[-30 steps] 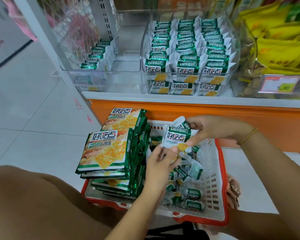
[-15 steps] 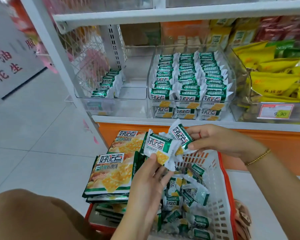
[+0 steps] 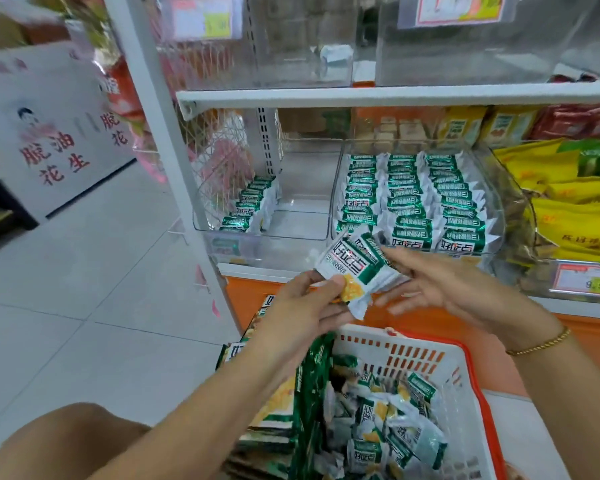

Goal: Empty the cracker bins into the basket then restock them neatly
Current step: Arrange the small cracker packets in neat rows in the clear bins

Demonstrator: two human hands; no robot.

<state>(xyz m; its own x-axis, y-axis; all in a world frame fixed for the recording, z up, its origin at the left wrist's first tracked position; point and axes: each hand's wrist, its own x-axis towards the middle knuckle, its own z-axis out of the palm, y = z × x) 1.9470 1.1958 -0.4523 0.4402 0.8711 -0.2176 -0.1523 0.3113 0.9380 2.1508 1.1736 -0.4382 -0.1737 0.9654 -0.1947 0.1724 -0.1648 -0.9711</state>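
Shop shelving in white and orange fills the background, above a pale tiled floor and beside a signboard with red characters. On the lower shelf, a clear left bin holds a single row of green-and-white cracker packets against its left wall, while the clear middle bin beside it is packed with three tidy rows. Yellow snack bags crowd the next bin to the right, above a price tag reading 9.90. In front of the shelf, the person's left hand pinches a small stack of held packets between thumb and fingers, raised just below the middle bin's front. The right hand, a gold bracelet at its wrist, has its fingers stretched out loosely, with the thumb touching the stack's right edge. Below both hands sits a white basket with a red rim, holding a jumble of loose packets, with large cracker bags stacked at its left side.
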